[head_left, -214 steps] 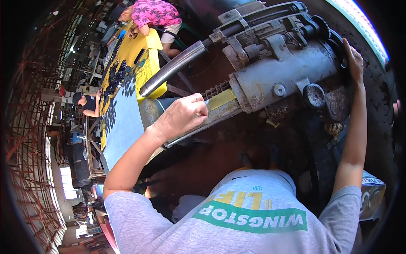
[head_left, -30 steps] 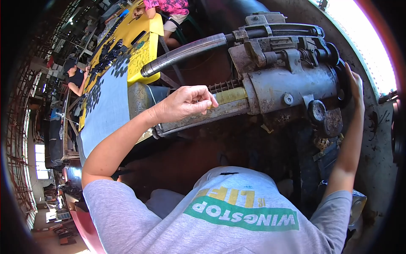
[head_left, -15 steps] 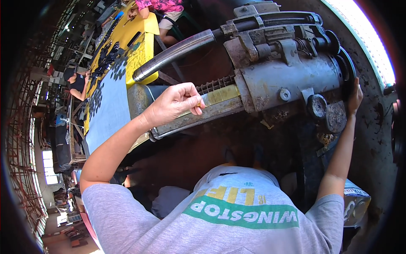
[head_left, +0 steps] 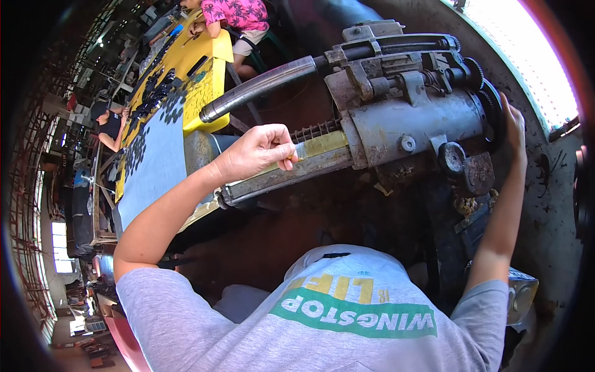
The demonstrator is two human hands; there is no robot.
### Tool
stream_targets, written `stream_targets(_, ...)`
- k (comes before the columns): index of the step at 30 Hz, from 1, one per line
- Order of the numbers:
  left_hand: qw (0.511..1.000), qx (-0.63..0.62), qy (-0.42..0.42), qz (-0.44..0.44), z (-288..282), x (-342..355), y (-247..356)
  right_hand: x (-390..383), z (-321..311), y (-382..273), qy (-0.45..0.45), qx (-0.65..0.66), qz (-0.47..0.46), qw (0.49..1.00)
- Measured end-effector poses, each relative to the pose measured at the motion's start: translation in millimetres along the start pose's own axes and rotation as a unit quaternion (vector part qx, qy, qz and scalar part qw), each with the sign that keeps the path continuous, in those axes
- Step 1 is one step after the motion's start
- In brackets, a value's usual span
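Note:
A large old metal machine [head_left: 415, 127] with a grey, worn cylindrical body lies before me. My left hand [head_left: 266, 149] is closed in a pinch above its long bed, beside a yellowish strip [head_left: 325, 144] on top. Whatever sits between thumb and forefinger is too small to make out. At the machine's right end, my right hand [head_left: 513, 127] curls round the rim of a dark wheel [head_left: 494, 115]; its fingertips are partly hidden. A threaded screw [head_left: 316, 130] runs behind the yellowish strip, and a shiny steel bar [head_left: 260, 88] juts out to the left.
A long table at the left has a yellow cover [head_left: 207, 93] and a pale sheet [head_left: 152, 167] with many small dark pieces. Two people sit along it, one in a pink patterned shirt [head_left: 238, 13], one in dark clothing [head_left: 111, 127]. A stained wall [head_left: 545, 180] stands close on the right.
My right hand has moved up along the wheel's rim. The left hand keeps its pinch in nearly the same place. The whole view has shifted slightly, so the machine appears farther left.

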State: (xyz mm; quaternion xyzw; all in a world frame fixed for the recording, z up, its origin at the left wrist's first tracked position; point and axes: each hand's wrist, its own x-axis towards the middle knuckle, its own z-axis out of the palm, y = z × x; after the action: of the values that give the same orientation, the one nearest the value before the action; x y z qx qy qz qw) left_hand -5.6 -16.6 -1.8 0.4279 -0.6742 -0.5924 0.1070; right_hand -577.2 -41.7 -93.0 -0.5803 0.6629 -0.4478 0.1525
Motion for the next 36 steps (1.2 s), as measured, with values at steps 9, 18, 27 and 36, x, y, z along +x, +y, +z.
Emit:
stream_targets(9, 0.985, 0.173, 0.007, -0.024, 5.5, 6.2, 20.2, 10.4, 18.7, 10.4, 0.051, -0.004, 0.115, 0.992)
stream_targets(18, 0.803, 0.59, 0.017, 0.087, 40.6, 7.9, 39.1, -64.6, 42.8, 147.8, 0.221, 0.069, -0.03, 0.972)
stream_targets(27, 0.714, 0.697, -0.065, 0.018, 45.0, 16.4, 40.7, -67.9, 35.4, 36.6, 0.118, 0.192, 0.134, 0.965)
stream_targets(36, 0.762, 0.629, -0.136, 0.078, 20.4, 32.5, 32.7, 53.4, 15.5, 37.9, -0.068, -0.007, 0.012, 0.998)
